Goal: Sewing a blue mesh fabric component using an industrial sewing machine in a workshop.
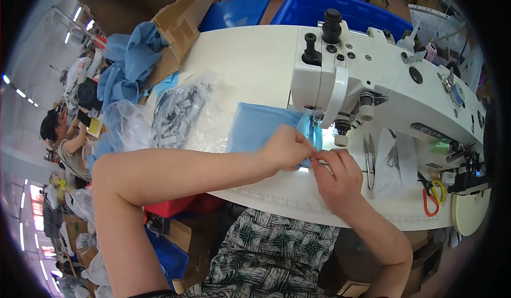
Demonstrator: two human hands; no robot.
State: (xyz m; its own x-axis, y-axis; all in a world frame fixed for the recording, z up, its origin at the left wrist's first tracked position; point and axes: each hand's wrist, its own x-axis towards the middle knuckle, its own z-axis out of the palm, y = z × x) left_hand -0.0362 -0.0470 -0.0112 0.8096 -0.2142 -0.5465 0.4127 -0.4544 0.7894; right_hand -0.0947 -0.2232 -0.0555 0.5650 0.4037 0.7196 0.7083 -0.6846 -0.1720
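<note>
A white sewing machine point(391, 74) stands on the table, its needle area lit above a piece of light blue mesh fabric point(255, 125). The fabric lies flat to the left of the needle, and its right edge, with a brighter blue strip, runs under the presser foot point(315, 119). My left hand point(290, 148) rests on the fabric's near edge, fingertips pinched on it. My right hand point(338, 178) meets it just in front of the needle, thumb and forefinger closed at the same edge. What exactly lies between the fingertips is partly hidden.
Right of my hands lie tweezers point(369, 159), a small white bag with metal parts point(394, 165) and scissors with red and yellow handles point(432, 196). A clear bag of grey pieces point(181, 114) sits left, beside blue cloth point(130, 61). A blue crate point(340, 5) stands behind; another person point(69, 141) is far left.
</note>
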